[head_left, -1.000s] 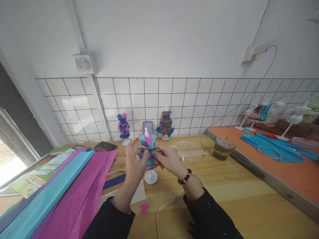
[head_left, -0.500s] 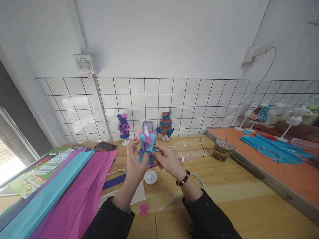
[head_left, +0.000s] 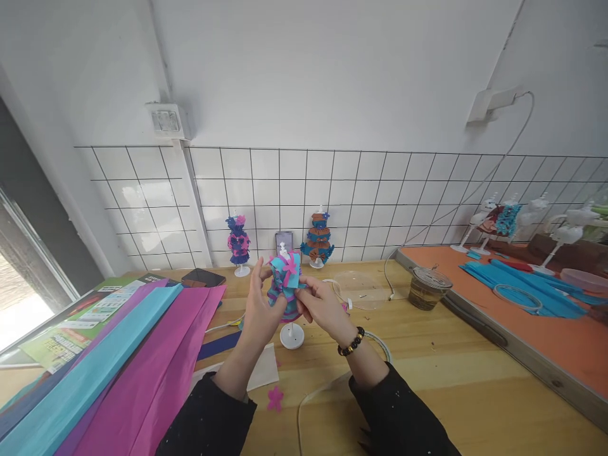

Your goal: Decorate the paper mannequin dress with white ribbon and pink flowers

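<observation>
A small mannequin on a white stand (head_left: 291,336) wears a blue and purple paper dress (head_left: 285,278) with a pink flower on the chest. My left hand (head_left: 261,306) cups the dress from the left, fingers curled round it. My right hand (head_left: 322,305), with a dark bead bracelet at the wrist, pinches the dress's right side at the waist. Both hands hold the figure just above the wooden table (head_left: 427,373).
Long pink, blue and purple crepe paper sheets (head_left: 133,367) lie at the left. A pink paper flower (head_left: 274,398) and a white cable lie near my sleeves. Two dressed mannequins (head_left: 237,244) stand by the tiled wall. A glass jar (head_left: 426,286), a phone and an orange board are nearby.
The dress figure has turned slightly between my hands, and my fingers have shifted on it. The view has drifted a little to the left.
</observation>
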The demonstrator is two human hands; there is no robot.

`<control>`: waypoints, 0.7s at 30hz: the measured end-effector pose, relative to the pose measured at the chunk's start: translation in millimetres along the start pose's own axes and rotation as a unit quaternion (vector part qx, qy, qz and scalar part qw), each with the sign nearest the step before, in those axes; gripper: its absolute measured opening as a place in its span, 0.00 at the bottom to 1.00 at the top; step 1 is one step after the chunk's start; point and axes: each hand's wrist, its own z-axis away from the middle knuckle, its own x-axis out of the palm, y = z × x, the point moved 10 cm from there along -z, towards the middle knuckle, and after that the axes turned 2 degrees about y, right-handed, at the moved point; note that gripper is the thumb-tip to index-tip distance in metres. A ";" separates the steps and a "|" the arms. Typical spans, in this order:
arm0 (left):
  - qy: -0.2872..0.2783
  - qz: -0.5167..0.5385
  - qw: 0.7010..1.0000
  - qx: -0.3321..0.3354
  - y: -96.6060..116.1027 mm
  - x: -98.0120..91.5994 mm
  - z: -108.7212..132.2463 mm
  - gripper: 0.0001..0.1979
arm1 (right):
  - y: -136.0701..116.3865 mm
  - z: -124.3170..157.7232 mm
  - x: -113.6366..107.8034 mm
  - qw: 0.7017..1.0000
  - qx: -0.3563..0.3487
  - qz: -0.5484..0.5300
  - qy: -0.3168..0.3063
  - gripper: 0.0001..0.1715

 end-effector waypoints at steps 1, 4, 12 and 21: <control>-0.001 0.005 1.000 -0.001 0.4 0.9 0.2 0.40 | 0.5 -0.5 -1.4 1.000 -0.002 0.001 0.005 0.13; -0.005 0.035 0.999 -0.001 0.7 4.1 1.2 0.39 | 1.4 -2.3 -5.8 1.000 -0.009 0.005 0.022 0.12; 0.017 0.077 0.997 -0.008 -9.8 4.0 0.4 0.43 | 0.4 -2.0 -9.7 0.999 -0.001 0.011 0.039 0.09; -0.008 0.125 0.991 -0.051 -13.0 9.6 0.7 0.46 | 0.0 -1.6 -10.8 0.999 -0.002 0.002 0.039 0.09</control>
